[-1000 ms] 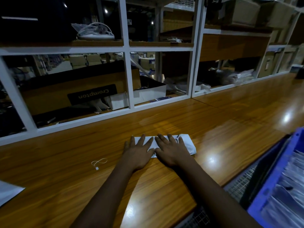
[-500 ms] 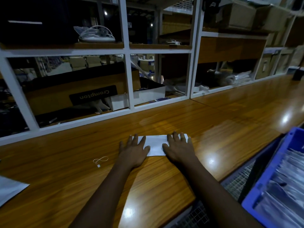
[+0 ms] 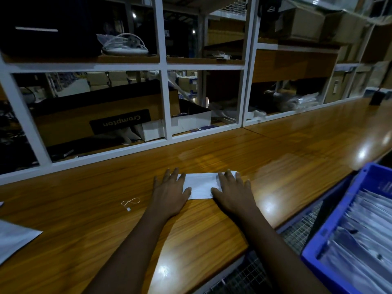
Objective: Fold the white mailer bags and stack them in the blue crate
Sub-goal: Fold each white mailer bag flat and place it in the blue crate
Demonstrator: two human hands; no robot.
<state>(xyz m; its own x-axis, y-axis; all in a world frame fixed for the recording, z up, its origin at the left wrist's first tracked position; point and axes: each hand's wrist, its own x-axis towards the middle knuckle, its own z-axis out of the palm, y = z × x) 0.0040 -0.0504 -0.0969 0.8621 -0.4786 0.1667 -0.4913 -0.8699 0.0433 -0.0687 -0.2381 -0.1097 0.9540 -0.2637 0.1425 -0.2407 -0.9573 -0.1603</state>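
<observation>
Now both my hands lie flat on the bag [image 3: 201, 185], which rests on the table [image 3: 106, 219] in front of me. My left hand [image 3: 170, 194] covers the left end of the bag. Its fingers [image 3: 176, 174] are straight and close together, and the thumb reaches onto the white surface. My right hand [image 3: 233, 194] covers the right end in the same way, with fingers [image 3: 228, 176] straight and a little spread, and the thumb on the near edge. Neither hand curls around anything; the palms only press down. Between my thumbs the bag shows as a folded strip, long from left to right.

Most of both ends is hidden under my palms, so I cannot tell how the folds lie there. At the left edge of the view a white sheet [image 3: 14, 240] is cut off, and I cannot say if it is a bag. A thin white string [image 3: 130, 202] lies on the table, left of my left hand and apart from it.

The crate [image 3: 331, 225] stands at my right, beside the near table edge, and the view cuts it off. Inside it white bags [image 3: 360, 240] stand in rows, blurred. Behind the table is a white rack [image 3: 163, 81]. Its lower bay holds a brown box [image 3: 63, 124] with the word "Crompton" upside down. The other bays are too dark to read well.
</observation>
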